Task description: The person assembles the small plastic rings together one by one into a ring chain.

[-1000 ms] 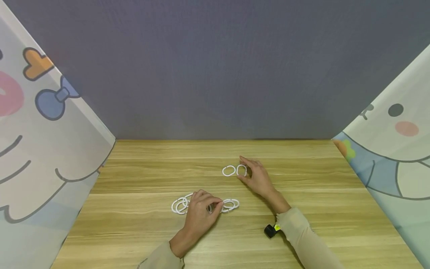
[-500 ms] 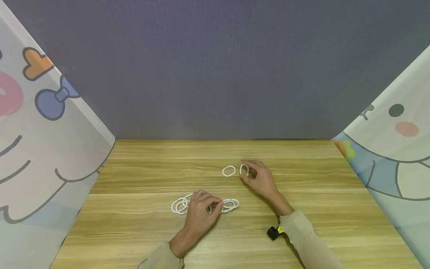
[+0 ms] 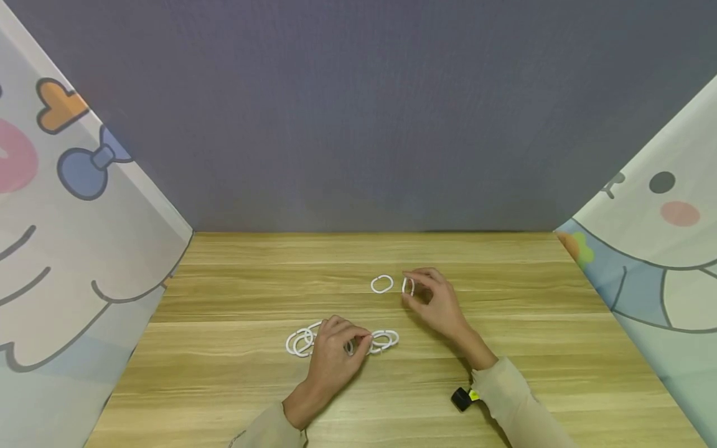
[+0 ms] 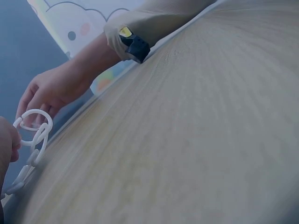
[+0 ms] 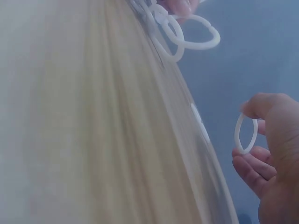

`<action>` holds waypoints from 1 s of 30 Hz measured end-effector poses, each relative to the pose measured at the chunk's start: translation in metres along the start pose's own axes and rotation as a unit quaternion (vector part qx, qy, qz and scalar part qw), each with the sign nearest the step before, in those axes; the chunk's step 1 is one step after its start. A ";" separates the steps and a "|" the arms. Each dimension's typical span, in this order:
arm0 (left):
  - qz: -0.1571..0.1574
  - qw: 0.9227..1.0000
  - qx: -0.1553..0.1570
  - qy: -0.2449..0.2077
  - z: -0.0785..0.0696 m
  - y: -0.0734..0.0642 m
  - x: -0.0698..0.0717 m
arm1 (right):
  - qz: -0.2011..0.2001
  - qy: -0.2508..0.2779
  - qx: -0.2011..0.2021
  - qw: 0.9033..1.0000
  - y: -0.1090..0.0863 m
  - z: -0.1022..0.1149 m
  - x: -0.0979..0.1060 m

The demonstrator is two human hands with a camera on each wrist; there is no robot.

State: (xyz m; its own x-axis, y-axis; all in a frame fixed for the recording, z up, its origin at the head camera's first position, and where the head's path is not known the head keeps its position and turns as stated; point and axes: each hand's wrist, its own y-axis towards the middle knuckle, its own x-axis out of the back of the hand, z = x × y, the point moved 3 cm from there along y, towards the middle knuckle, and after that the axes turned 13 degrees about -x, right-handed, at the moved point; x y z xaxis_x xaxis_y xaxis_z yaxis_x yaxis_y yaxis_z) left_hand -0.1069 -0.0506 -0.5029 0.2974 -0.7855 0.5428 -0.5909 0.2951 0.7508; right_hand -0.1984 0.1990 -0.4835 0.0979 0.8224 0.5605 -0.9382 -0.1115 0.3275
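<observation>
A white plastic C-shaped link (image 3: 404,287) is pinched between the thumb and fingers of my right hand (image 3: 438,303), turned nearly edge-on. In the right wrist view that link (image 5: 237,133) looks like a narrow oval. Nearer the front, my left hand (image 3: 336,354) pinches a chain of white links (image 3: 396,339) by one link. Several chain links (image 3: 289,343) lie on its left side, and the hand hides the chain's middle. The left wrist view shows links (image 4: 46,135) hanging from the left fingertips (image 4: 14,140).
One loose white link (image 3: 372,286) lies flat on the wooden table (image 3: 252,280), left of the right hand. A grey panel (image 3: 358,124) rises at the table's back edge. Cartoon-printed panels stand on both sides. A black wrist camera (image 3: 461,399) juts from the right sleeve.
My right hand has moved slightly right and nearer, taking its link away from the loose one. The held link has turned more edge-on. My left hand stays in place.
</observation>
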 end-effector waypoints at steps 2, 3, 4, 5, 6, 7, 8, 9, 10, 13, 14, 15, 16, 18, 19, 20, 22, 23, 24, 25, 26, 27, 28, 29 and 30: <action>-0.001 1.000 0.000 0.001 0.000 0.000 0.000 | -0.005 0.004 0.006 1.000 -0.002 0.003 0.001; -0.002 1.000 0.000 0.001 0.000 0.000 0.000 | -0.006 0.006 0.008 1.000 -0.004 0.004 0.001; -0.003 1.000 0.000 0.002 0.000 0.000 0.000 | -0.005 0.008 0.007 1.000 -0.005 0.005 0.002; -0.003 1.000 0.000 0.003 0.000 0.001 0.000 | -0.003 0.011 0.005 1.000 -0.006 0.007 0.003; -0.004 1.000 0.000 0.003 0.000 0.001 0.000 | -0.001 0.011 0.003 1.000 -0.008 0.008 0.004; -0.005 1.000 0.000 0.004 0.000 0.001 -0.001 | 0.002 0.011 -0.001 1.000 -0.010 0.010 0.005; -0.005 1.000 0.000 0.004 0.000 0.001 -0.001 | 0.006 0.012 -0.005 1.000 -0.012 0.011 0.006; -0.006 1.000 0.000 0.003 0.000 0.001 -0.001 | 0.010 0.014 -0.008 1.000 -0.014 0.013 0.006; -0.006 1.000 0.000 0.002 0.000 0.001 -0.001 | 0.015 0.018 -0.012 1.000 -0.016 0.014 0.007; -0.004 1.000 0.002 0.000 0.000 0.001 0.000 | 0.027 0.044 -0.015 0.999 -0.023 0.019 0.008; -0.003 1.000 0.002 -0.001 0.000 0.001 0.000 | 0.034 0.061 -0.014 0.997 -0.025 0.020 0.007; -0.002 1.000 0.003 -0.001 0.000 0.001 0.000 | 0.042 0.083 -0.013 0.996 -0.028 0.020 0.007; 0.000 1.000 0.003 -0.001 0.000 0.001 0.000 | 0.049 0.106 -0.010 0.993 -0.030 0.021 0.006; 0.001 1.000 0.002 0.000 0.000 0.001 0.000 | 0.063 0.145 -0.001 0.987 -0.034 0.021 0.004; 0.001 1.000 0.001 0.001 0.000 0.001 0.000 | 0.070 0.161 0.003 0.984 -0.036 0.022 0.004; 0.002 1.000 0.000 0.002 0.000 0.000 0.000 | 0.074 0.171 0.008 0.982 -0.038 0.022 0.003; 0.002 1.000 -0.001 0.003 0.000 0.000 -0.001 | 0.075 0.175 0.016 0.982 -0.041 0.023 0.001; 0.003 1.000 -0.002 0.003 0.000 0.000 -0.001 | 0.073 0.173 0.018 0.982 -0.042 0.024 0.001; 0.004 1.000 -0.002 0.004 0.000 0.000 -0.001 | 0.071 0.171 0.020 0.982 -0.044 0.025 0.000; 0.005 1.000 -0.002 0.004 0.001 0.000 -0.001 | 0.069 0.171 0.022 0.983 -0.045 0.026 0.000; 0.006 1.000 -0.002 0.005 0.001 0.000 -0.001 | 0.067 0.171 0.023 0.983 -0.046 0.027 -0.001; 0.006 1.000 -0.002 0.005 0.000 0.000 -0.001 | 0.066 0.173 0.024 0.982 -0.047 0.029 -0.001; 0.007 1.000 -0.002 0.006 0.000 0.000 -0.001 | 0.067 0.176 0.025 0.982 -0.048 0.030 -0.002; 0.007 1.000 -0.001 0.006 0.000 0.000 -0.001 | 0.068 0.181 0.026 0.981 -0.049 0.031 -0.003; 0.007 1.000 -0.001 0.007 0.000 0.000 -0.001 | 0.071 0.188 0.028 0.979 -0.051 0.032 -0.003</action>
State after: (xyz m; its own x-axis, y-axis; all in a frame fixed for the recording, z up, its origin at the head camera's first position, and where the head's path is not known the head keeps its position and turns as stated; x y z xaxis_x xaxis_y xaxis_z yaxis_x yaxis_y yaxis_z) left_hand -0.1076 -0.0502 -0.5034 0.2996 -0.7743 0.5574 -0.5934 0.3062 0.7443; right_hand -0.1408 0.1842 -0.4779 -0.1704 0.9428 0.2864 -0.9132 -0.2603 0.3136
